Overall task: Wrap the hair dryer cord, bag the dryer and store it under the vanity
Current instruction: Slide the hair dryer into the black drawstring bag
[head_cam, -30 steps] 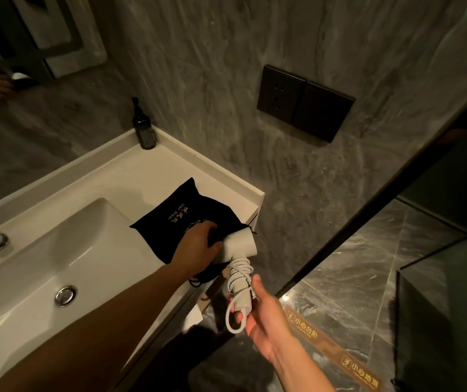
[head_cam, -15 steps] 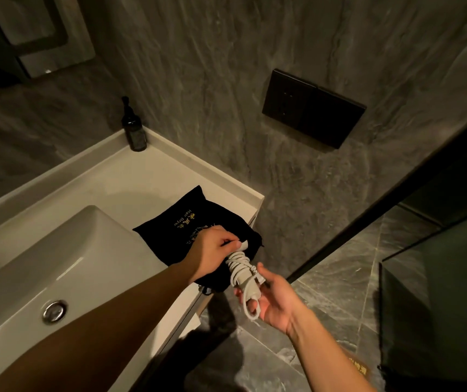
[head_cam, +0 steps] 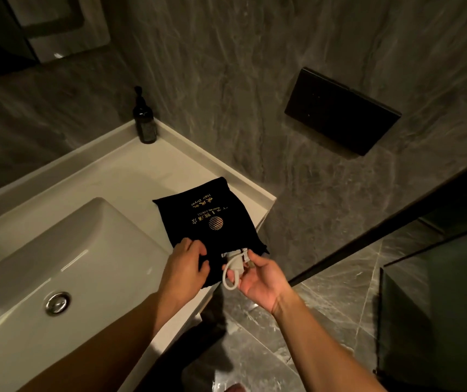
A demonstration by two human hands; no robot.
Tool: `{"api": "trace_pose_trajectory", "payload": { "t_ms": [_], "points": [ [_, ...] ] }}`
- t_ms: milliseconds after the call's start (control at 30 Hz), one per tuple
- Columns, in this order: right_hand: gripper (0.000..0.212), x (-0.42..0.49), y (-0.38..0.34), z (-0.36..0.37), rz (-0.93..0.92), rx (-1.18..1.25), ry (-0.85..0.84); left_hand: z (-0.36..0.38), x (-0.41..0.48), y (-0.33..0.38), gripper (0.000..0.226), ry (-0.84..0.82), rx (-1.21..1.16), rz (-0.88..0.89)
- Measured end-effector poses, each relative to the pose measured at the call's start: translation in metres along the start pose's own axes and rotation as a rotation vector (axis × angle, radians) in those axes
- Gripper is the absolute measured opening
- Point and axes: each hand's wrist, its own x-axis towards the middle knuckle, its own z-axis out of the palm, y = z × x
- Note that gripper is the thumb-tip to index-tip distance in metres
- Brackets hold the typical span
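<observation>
A black cloth bag with gold lettering lies flat on the white vanity top, its mouth at the near edge. Most of the white hair dryer is hidden inside the bag. Only the handle end and a loop of white cord stick out of the mouth. My right hand cups that end from below, fingers curled around the cord loop. My left hand presses on the bag's near left corner and pinches the cloth by the opening.
A white sink basin with a metal drain fills the left. A dark pump bottle stands in the back corner. A black wall panel is on the grey marble wall. Grey marble floor lies to the right below the vanity edge.
The dryer's body has gone from outside the bag to inside it, leaving only the cord end showing. My left hand shifted from the dryer to the bag's edge.
</observation>
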Motion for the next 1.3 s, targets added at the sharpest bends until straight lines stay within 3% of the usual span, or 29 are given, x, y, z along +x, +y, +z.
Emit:
{"api": "trace_pose_trajectory", "payload": {
  "t_ms": [167, 333, 400, 567, 667, 733, 833, 900, 967, 1033, 1167, 1300],
  "points": [
    [0.028, 0.022, 0.008, 0.003, -0.037, -0.094, 0.051, -0.004, 0.002, -0.018, 0.010, 0.075, -0.201, -0.097],
    [0.017, 0.051, 0.027, 0.020, -0.222, -0.485, 0.348, -0.008, 0.000, -0.027, 0.011, 0.087, -0.259, -0.094],
    [0.013, 0.058, 0.033, 0.025, -0.293, -0.439, 0.399, -0.006, -0.002, -0.031, 0.014, 0.070, -0.265, -0.099],
    [0.019, 0.044, 0.034, 0.014, -0.368, -0.141, 0.328, 0.002, -0.012, -0.037, 0.032, -0.004, -0.212, -0.152],
    [0.028, 0.028, 0.034, 0.001, -0.404, -0.128, 0.299, 0.011, -0.021, -0.038, 0.041, -0.018, -0.143, -0.212],
    [0.026, 0.019, 0.030, -0.008, -0.471, -0.300, 0.374, 0.016, -0.026, -0.039, 0.042, -0.022, -0.097, -0.231],
    [0.019, 0.014, 0.011, -0.022, -0.738, -0.867, 0.699, 0.021, -0.032, -0.043, 0.031, -0.006, -0.041, -0.227],
    [0.030, 0.014, -0.011, -0.025, -0.851, -1.211, 0.790, 0.022, -0.034, -0.047, 0.018, 0.004, -0.020, -0.225],
    [0.060, 0.020, -0.034, -0.027, -0.804, -1.428, 0.678, 0.020, -0.035, -0.052, 0.009, -0.012, -0.035, -0.202],
    [0.070, 0.027, -0.051, -0.022, -0.670, -1.569, 0.521, 0.017, -0.037, -0.056, 0.008, -0.028, -0.047, -0.139],
    [0.034, 0.034, -0.063, -0.018, -0.537, -1.714, 0.331, 0.012, -0.039, -0.063, 0.012, -0.037, -0.059, -0.028],
    [0.017, 0.028, -0.067, -0.023, -0.624, -1.839, 0.353, 0.006, -0.038, -0.052, 0.014, -0.070, -0.400, -0.190]
  ]
}}
